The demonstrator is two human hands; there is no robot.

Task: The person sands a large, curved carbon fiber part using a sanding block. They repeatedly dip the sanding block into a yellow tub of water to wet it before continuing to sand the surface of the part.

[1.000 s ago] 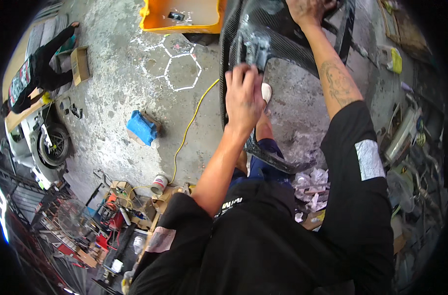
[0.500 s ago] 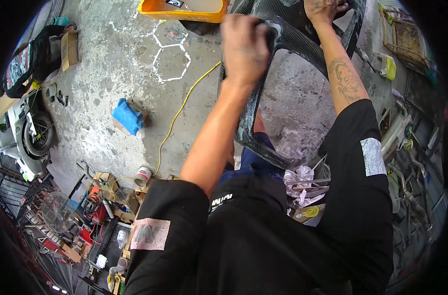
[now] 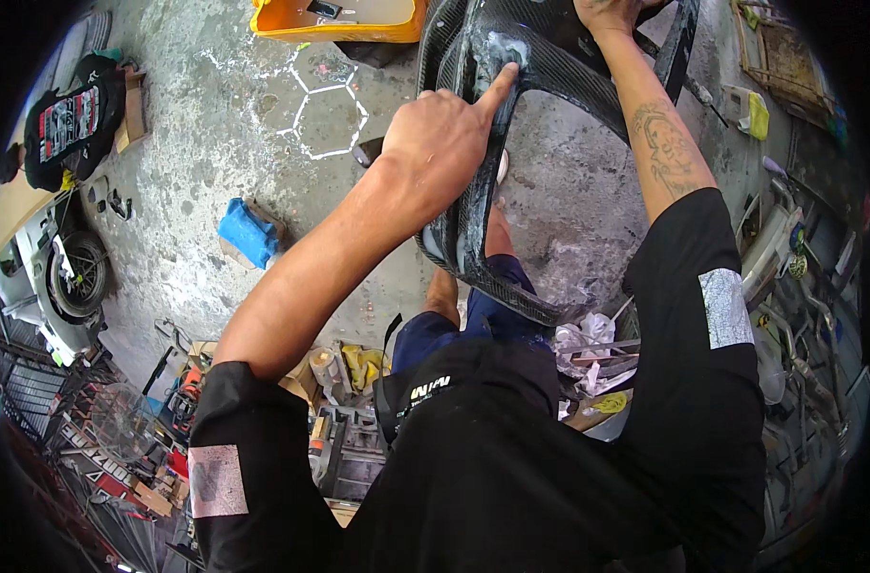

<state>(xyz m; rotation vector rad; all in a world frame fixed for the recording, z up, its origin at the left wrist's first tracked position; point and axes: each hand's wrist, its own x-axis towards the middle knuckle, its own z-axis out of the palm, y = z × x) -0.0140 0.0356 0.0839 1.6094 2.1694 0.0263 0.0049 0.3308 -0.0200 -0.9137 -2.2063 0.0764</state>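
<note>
A black woven carbon-fibre body panel, frame-shaped with large openings, is held up in front of me, a whitish wet smear on its upper left corner. My left hand has its index finger stretched out, the tip touching the panel beside that smear. Its other fingers are curled under, and what they hold, if anything, is hidden. A small dark object with a grey end shows beside this hand; I cannot tell whether it is held. My right hand, partly cut off by the top edge, grips the panel's far part.
A yellow tub of cloudy water stands at the far left of the panel. A blue cloth lies on the concrete floor. Another person is at the far left, near a wheel. Clutter and tools fill both lower sides.
My left hand was blurred, in a fist on the panel's upper corner. It has come down and left, its index finger now extended. The right hand stays at the panel; the view has shifted slightly.
</note>
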